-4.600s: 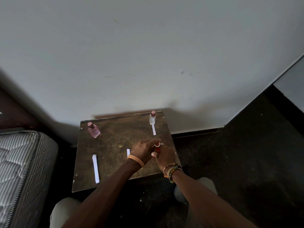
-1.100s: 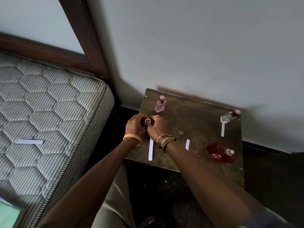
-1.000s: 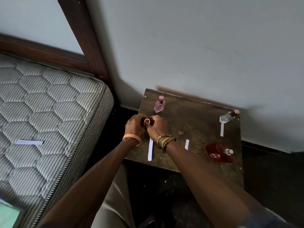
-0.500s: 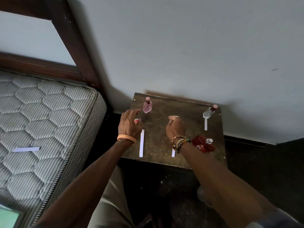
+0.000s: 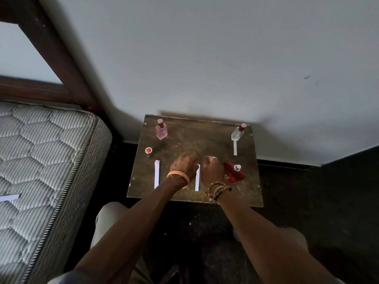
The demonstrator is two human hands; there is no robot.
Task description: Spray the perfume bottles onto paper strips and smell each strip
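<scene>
Writing: no brand, label or lettering can be read on any bottle or strip.
Left hand [image 5: 183, 167]: over the middle of the small table [image 5: 249, 193], back up, fingers curled down and blurred; an orange band on the wrist. Whether it holds anything cannot be told.
Right hand [image 5: 212, 170]: just beside the left, back up, fingers curled; beaded bracelets on the wrist. Its grip cannot be told either; it sits just beside the red bottle.
Middle strip [image 5: 197, 178]: white paper lying flat between the two hands, long axis running from the near edge toward the wall.
Left strip [image 5: 156, 174]: flat near the table's left side, same near-to-far line.
Red bottle [image 5: 233, 173]: lying on its side at the right, uncapped silver sprayer pointing away toward the wall.
Red cap [image 5: 148, 150]: standing alone beyond the left strip.
Far strip [image 5: 235, 147]: flat, pointing up toward the clear bottle.
Pink bottle [image 5: 161, 131]: upright at the far left corner, capped.
Clear bottle [image 5: 238, 132]: at the far right corner, capped.
Loose strip [image 5: 10, 197]: lying on the mattress [image 5: 41, 160] at the left.
</scene>
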